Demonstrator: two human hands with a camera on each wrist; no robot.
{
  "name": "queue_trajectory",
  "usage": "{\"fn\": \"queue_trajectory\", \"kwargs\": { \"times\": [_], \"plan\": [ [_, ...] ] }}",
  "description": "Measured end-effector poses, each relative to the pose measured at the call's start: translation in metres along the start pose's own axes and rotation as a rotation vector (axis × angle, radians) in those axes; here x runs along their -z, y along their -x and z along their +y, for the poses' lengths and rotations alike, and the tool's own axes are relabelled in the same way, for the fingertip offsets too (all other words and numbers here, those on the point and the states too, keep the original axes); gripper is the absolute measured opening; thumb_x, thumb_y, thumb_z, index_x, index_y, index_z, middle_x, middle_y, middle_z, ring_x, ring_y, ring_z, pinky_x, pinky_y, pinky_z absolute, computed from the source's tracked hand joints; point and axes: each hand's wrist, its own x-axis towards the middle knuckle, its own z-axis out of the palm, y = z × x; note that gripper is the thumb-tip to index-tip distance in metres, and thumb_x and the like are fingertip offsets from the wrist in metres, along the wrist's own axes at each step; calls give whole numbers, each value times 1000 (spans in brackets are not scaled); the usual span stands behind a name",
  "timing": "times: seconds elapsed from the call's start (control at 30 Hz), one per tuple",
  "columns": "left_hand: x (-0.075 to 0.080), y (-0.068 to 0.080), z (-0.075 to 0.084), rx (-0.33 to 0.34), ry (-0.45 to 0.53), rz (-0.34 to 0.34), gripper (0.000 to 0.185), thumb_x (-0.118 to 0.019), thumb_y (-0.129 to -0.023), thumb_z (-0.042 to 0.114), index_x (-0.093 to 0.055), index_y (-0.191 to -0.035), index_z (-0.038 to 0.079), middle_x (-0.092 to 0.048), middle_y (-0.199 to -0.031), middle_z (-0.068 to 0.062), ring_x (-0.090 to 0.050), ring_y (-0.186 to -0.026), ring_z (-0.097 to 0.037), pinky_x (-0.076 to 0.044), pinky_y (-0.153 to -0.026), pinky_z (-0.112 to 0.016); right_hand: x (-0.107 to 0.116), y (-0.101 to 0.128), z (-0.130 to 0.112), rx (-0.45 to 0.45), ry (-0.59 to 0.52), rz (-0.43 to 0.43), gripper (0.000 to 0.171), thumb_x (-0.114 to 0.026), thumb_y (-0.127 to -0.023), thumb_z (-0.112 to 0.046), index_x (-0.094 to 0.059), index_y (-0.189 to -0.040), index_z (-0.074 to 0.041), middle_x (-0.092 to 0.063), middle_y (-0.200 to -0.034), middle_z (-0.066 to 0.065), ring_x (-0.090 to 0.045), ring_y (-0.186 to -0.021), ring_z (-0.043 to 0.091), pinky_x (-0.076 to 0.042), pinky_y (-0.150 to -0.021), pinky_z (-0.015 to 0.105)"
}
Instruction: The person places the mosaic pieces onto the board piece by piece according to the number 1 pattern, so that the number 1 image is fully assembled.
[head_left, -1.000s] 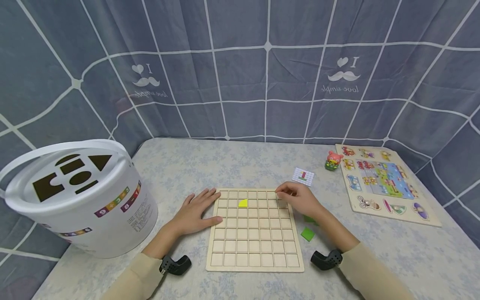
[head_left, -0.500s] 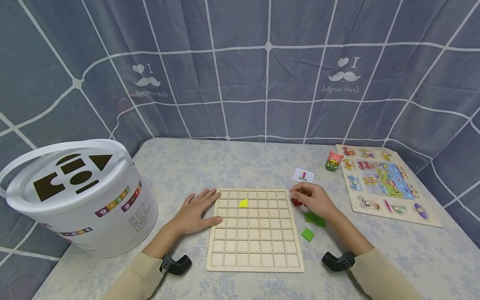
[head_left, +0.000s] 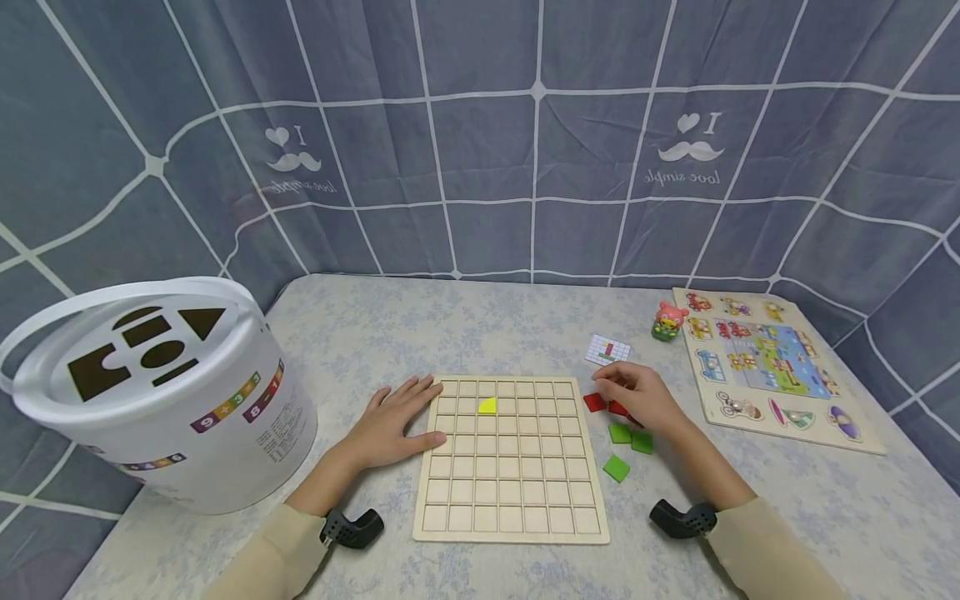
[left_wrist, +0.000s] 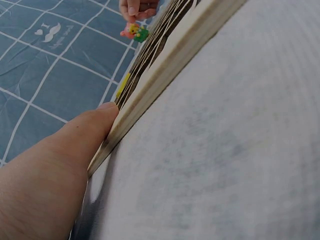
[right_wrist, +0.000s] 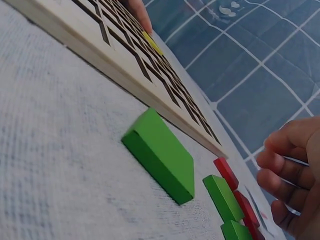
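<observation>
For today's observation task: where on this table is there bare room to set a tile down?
Bare cloth lies between the bucket and the grid board, and beyond the board's far edge. It is crowded right of the board, where the right hand meets red tiles and green tiles.

right hand (head_left: 643,398): moved off the top-right corner of the grid board (head_left: 510,458) to the worktop (head_left: 480,333) beside it
red tiles (head_left: 604,405): now uncovered, under its curled fingers (head_left: 611,377)
green tiles (head_left: 628,437): all three now show
</observation>
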Motion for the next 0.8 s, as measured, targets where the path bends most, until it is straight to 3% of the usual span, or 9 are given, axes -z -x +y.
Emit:
{"fn": "queue_trajectory", "kwargs": {
  "times": [0.33,0.5,0.8],
  "plan": [
    [-1,0,-2,-3,1,3,80,-61,-89,56,-35,-153,15,-28,-158,-8,-19,-146,-30,-8,-112,-61,10,0,6,-52,39,7,25,-61,-98,-20,-67,-111,1,-67,-91,9,-59,-81,19,-47,-72,28],
    [-1,0,-2,1,-4,7,80,-61,-89,56,-36,-153,15,-28,-158,-8,-19,-146,-30,-8,-112,-61,13,0,8,-54,34,9,24,-63,-97,-18,-67,-109,2,-68,-93,11,-58,-81,20,-46,-69,27],
    [-1,0,-1,-4,4,4,80,-61,-89,56,-36,-153,15,-28,-158,-8,-19,-146,-31,-8,-112,-61,10,-1,17,-68,90,-30,22,-68,-93,-19,-68,-107,-1,-66,-88,4,-54,-76,19,-46,-65,27]
  ]
}}
